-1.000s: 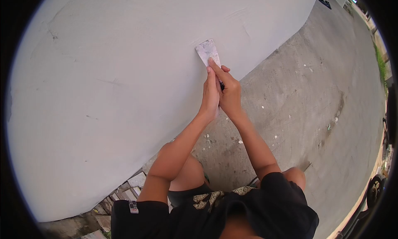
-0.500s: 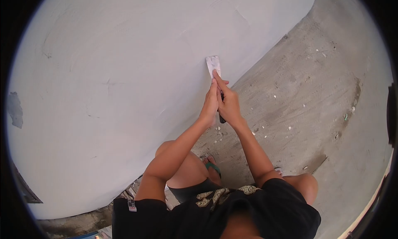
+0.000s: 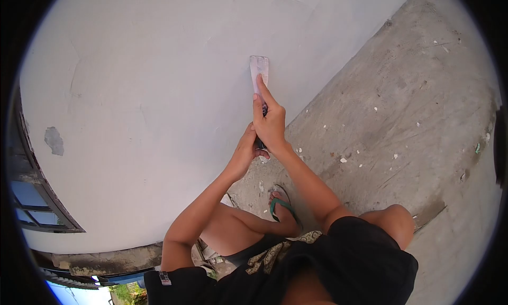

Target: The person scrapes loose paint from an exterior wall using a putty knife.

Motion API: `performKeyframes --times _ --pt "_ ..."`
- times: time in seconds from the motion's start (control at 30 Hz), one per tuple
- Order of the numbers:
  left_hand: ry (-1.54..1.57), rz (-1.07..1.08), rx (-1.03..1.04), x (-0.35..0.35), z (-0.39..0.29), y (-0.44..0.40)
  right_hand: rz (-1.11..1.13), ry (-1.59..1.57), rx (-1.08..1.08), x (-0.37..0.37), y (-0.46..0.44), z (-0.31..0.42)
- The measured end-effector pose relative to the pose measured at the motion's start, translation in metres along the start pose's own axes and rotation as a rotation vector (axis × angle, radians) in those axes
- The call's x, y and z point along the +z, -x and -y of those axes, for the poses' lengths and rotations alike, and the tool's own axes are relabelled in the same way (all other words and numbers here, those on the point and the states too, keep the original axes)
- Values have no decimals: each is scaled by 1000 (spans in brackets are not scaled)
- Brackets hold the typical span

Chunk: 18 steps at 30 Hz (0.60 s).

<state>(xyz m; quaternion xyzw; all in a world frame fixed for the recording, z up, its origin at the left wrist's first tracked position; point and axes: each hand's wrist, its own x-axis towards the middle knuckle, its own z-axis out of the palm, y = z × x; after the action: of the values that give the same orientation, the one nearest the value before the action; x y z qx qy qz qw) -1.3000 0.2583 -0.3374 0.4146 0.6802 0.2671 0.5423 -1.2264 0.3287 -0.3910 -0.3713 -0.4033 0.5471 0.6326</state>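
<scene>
A putty knife (image 3: 259,66) with a whitish smeared blade and a black handle lies against the white wall (image 3: 159,66). My right hand (image 3: 271,122) is closed round the handle, its index finger stretched along the blade. Lower down, my left hand (image 3: 244,150) is closed at the handle's butt end, fingers curled beneath it. Parts of the handle are hidden by both hands. The blade's broad tip points up and away from me.
Grey concrete floor (image 3: 365,119) with scattered white flakes meets the wall along a slanting edge. A bare grey patch (image 3: 54,141) marks the wall at left, near a window (image 3: 39,204). My foot in a green-strapped flip-flop (image 3: 280,203) is close below.
The putty knife has moved up and left in view. My left hand has slid from beside the right hand to the handle's lower end. The view has shifted, showing more window.
</scene>
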Motion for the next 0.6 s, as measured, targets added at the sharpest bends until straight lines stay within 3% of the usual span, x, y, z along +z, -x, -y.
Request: performKeyframes --times 0.2,0.33,0.4,0.47,0.6 --pt "57 -185 35 34 12 -16 0 130 -178 -10 -11 -12" --pt "128 -233 292 53 -10 -50 56 168 -105 -32 -42 27" --pt "198 -266 211 65 4 -45 93 168 -29 -41 -48 42" --pt "182 -321 107 71 11 -34 83 176 -73 -35 -29 10" --pt "140 -316 182 64 14 -48 47 174 -137 -30 -42 -3"
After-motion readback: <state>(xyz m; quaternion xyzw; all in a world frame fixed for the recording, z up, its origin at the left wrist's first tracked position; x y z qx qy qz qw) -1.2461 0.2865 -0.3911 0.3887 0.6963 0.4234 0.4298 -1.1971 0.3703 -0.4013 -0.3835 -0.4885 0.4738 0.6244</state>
